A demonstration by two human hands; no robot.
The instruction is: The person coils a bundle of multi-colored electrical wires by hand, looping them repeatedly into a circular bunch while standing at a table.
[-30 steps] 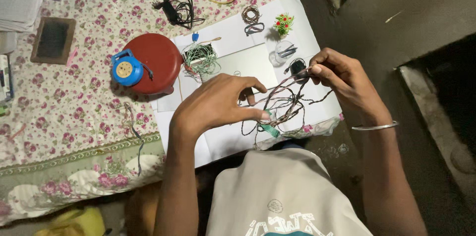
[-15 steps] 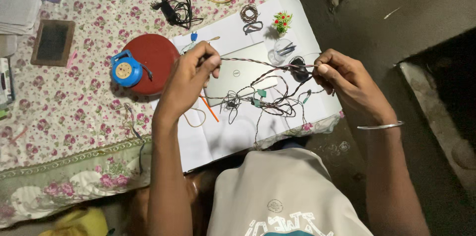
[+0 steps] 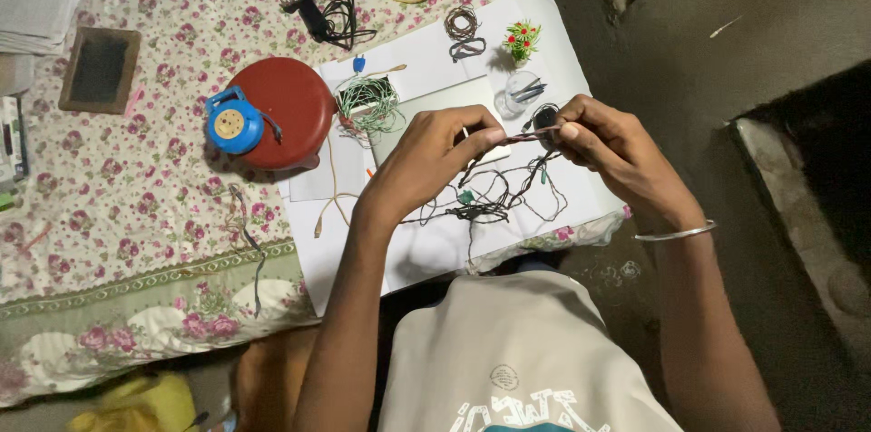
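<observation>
My left hand (image 3: 434,158) and my right hand (image 3: 610,149) each pinch one end of a short stretch of dark twisted wire (image 3: 522,135), held taut between them. From it hangs a tangle of thin dark wires (image 3: 494,198) with small green parts, drooping onto the white sheet (image 3: 426,246). A metal bangle (image 3: 676,233) circles my right wrist. Both hands hover over the sheet, above a pale flat board (image 3: 426,105).
A red round stool (image 3: 292,110) carries a blue reel (image 3: 232,122). Nearby lie a green-white wire bundle (image 3: 367,103), a black cable (image 3: 328,11), a small wire coil (image 3: 461,24), a tiny flower pot (image 3: 522,38), a framed slate (image 3: 100,69). Bare floor on the right.
My hands have come closer together; the left moved right toward the right hand. The wire tangle now hangs lower and more bunched beneath the short taut stretch.
</observation>
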